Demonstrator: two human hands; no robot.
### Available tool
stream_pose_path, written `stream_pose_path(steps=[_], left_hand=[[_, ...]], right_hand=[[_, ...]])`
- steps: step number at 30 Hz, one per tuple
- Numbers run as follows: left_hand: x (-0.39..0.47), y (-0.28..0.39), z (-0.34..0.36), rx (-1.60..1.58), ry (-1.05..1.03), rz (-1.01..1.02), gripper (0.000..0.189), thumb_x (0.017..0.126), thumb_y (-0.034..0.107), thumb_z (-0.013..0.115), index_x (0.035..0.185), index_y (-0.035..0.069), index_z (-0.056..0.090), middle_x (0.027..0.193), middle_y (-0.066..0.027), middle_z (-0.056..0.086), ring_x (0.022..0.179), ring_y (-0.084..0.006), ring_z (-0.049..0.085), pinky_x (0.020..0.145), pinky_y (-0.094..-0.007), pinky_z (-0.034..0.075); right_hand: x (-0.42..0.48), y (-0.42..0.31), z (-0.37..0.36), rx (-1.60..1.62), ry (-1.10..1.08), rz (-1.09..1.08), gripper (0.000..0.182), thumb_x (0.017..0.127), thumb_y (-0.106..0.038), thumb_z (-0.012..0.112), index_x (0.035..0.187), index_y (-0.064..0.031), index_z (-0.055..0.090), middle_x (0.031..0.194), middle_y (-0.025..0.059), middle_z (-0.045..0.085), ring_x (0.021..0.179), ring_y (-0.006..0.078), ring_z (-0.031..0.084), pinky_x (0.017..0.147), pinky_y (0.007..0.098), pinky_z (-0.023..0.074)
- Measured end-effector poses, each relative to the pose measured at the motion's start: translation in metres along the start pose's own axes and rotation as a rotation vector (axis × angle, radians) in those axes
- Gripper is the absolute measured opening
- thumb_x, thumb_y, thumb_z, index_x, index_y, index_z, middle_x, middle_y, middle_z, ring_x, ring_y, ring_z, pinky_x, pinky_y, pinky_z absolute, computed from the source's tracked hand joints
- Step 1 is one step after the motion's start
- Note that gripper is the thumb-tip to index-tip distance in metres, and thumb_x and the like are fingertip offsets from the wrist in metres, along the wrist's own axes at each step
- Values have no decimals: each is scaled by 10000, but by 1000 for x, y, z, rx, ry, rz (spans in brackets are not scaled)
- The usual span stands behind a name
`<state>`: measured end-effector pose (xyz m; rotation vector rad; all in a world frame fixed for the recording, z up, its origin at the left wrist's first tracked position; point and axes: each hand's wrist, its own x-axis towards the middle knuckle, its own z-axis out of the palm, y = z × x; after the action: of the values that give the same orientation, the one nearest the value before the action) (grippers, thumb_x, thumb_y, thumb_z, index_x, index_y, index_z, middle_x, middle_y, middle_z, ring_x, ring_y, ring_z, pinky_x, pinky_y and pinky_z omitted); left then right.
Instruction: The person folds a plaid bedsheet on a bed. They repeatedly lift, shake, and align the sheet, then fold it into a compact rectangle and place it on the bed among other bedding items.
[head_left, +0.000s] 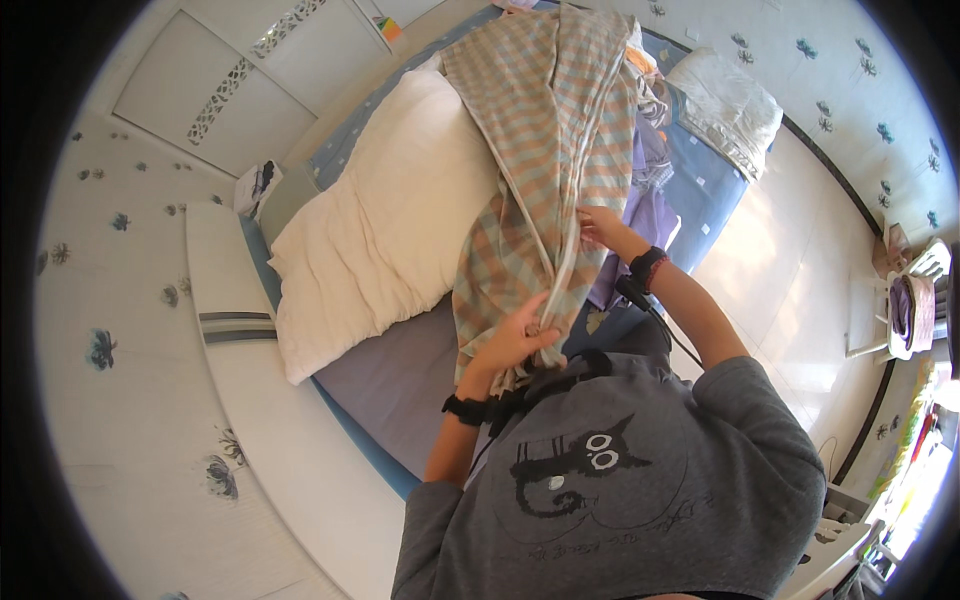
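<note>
A checked duvet cover (559, 97) in tan, orange and grey-green lies lengthwise before me, bunched into folds. A white strip (564, 274), apparently its zip edge, runs down the middle between my hands. Close to my body, my left hand (517, 335) grips the near end of this edge, thumb on top. Farther up, my right hand (600, 227) holds the same edge on its right side; its fingertips are partly hidden in the fabric. Left of the cover, a cream quilt (405, 180) lies spread in soft folds, its right border tucked against or beneath the cover.
Beneath lies a bed with a grey-purple sheet (390, 375) and blue mattress (712, 165). Purple clothes (645, 202) and a folded silvery-white bundle (727, 105) are at right. A white headboard (255, 390) borders the left; a chair (900, 322) stands far right. A cable (679, 341) hangs by my right arm.
</note>
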<state>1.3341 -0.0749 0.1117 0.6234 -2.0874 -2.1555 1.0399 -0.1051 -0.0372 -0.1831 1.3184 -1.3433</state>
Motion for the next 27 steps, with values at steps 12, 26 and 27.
stream_pose_path(steps=[12, 26, 27], left_hand=[[-43, 58, 17, 91, -350, -93, 696, 754, 140, 624, 1311, 122, 207, 774, -34, 555, 693, -99, 475, 604, -231, 372], [-26, -7, -6, -287, -102, -439, 512, 775, 180, 605, 1212, 44, 375, 843, -28, 559, 736, -51, 483, 630, -179, 387], [-27, -10, -6, -296, -128, -449, 470, 776, 184, 603, 1183, 44, 414, 858, -32, 567, 752, -50, 492, 642, -174, 389]], right_hand=[[12, -74, -3, -106, 368, -325, 322, 716, -246, 593, 906, 13, 575, 816, 125, 602, 722, 247, 589, 650, 339, 479], [30, -155, 42, -1227, 773, -571, 235, 744, -242, 493, 791, -34, 591, 831, 150, 609, 817, 295, 592, 652, 391, 482], [25, -156, 73, -1405, 678, -724, 229, 742, -190, 475, 883, -30, 558, 816, 157, 605, 795, 292, 595, 633, 398, 478]])
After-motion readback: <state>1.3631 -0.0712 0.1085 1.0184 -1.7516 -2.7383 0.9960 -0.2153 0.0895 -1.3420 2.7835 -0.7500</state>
